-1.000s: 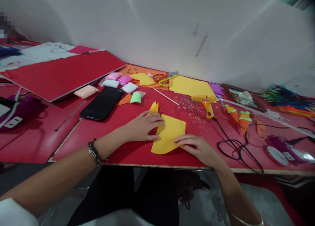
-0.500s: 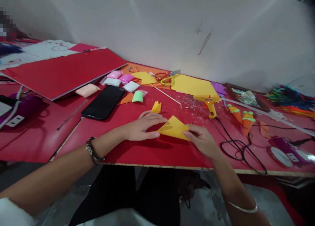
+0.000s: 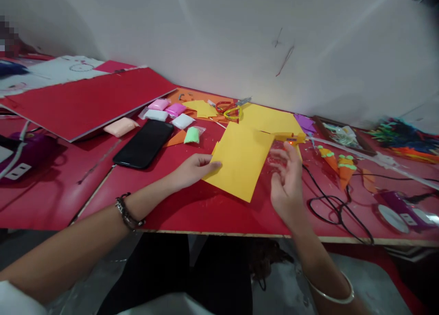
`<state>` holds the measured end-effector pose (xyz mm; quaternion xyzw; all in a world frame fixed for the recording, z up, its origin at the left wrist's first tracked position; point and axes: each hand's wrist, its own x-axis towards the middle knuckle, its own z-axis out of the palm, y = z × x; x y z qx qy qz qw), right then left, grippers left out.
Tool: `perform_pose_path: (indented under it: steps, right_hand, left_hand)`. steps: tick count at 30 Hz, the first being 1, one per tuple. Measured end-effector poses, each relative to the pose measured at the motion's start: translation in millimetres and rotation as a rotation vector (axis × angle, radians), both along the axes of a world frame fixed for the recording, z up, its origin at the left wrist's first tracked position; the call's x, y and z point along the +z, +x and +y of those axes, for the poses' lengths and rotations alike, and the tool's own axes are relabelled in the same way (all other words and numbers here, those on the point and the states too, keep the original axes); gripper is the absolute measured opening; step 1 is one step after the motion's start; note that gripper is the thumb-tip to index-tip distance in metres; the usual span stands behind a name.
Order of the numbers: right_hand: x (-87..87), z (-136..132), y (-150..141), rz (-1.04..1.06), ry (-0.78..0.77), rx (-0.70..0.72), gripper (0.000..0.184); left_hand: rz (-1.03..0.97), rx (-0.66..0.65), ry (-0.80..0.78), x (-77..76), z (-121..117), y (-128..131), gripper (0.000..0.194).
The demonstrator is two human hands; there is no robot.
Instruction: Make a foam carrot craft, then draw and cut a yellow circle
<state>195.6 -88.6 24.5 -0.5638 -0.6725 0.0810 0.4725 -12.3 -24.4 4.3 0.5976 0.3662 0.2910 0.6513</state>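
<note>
A flat sheet of yellow paper [image 3: 242,162] is held up over the red table, tilted towards me. My left hand [image 3: 195,168] pinches its left edge, thumb on the front. Just off the sheet's right edge, my right hand [image 3: 288,182] is raised with its fingers apart and nothing in it. Behind the right hand lies a yellow glue gun [image 3: 291,137], partly covered by the sheet and the fingers; a small light glows on it. The sheet mostly hides a small yellow paper piece behind its left edge.
A black phone [image 3: 144,143] and several clay packets [image 3: 176,109] lie to the left, near a big red board [image 3: 103,98]. Scissors [image 3: 233,111] rest on yellow paper at the back. Orange paper cones [image 3: 345,171] and a black cord [image 3: 338,210] are on the right.
The folded yellow paper has been opened out and lifted into a flat sheet. My left hand has taken its left edge; my right hand has let go and risen.
</note>
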Motion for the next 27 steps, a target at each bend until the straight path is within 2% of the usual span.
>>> perform_pose_path:
  steps: [3,5,6,8,11,14,16,18,21,24,27]
  right_hand:
    - [-3.1,-8,4,-0.406,0.104,-0.019,0.06]
    - [-5.3,-13,7,-0.583,0.108,0.033,0.056]
    - [-6.5,-14,9,-0.632,0.097,0.067,0.053]
    - [-9.0,-16,13,-0.682,0.06,0.139,0.044]
    - [-13.4,-16,23,-0.687,-0.05,0.259,0.034]
    - [-17.4,-16,35,-0.62,-0.203,0.383,0.033]
    - [-18.8,-15,44,-0.541,-0.302,0.437,0.033]
    - [-18.1,-14,52,-0.473,-0.384,0.492,0.031]
    - [-14.2,-8,59,-0.444,-0.488,0.586,0.024]
    - [-12.0,-1,60,-0.41,-0.557,0.621,0.016]
    - [-15.7,5,56,-0.307,-0.536,0.568,0.015]
  left_hand:
    - [-0.028,0.015,-0.068,0.3,0,1,0.027]
    - [0.011,-0.032,-0.023,0.1,0,1,0.028]
    - [0.06,-0.058,0.051,-0.2,0,1,0.029]
    - [0.23,-0.094,0.315,-0.7,1,-1,0.032]
    - [0.514,-0.1,0.737,-0.6,1,-3,0.031]
    - [0.607,-0.08,0.915,-0.2,1,-3,0.036]
    - [0.607,-0.127,0.998,-1.3,-1,-2,0.046]
    - [0.611,-0.247,1.047,-4.0,-2,-1,0.056]
    - [0.654,-0.398,1.04,-9.1,-4,-1,0.065]
    - [0.71,-0.422,1.011,-12.1,-4,-2,0.069]
    - [0.738,-0.423,1.002,-11.2,-4,-3,0.071]
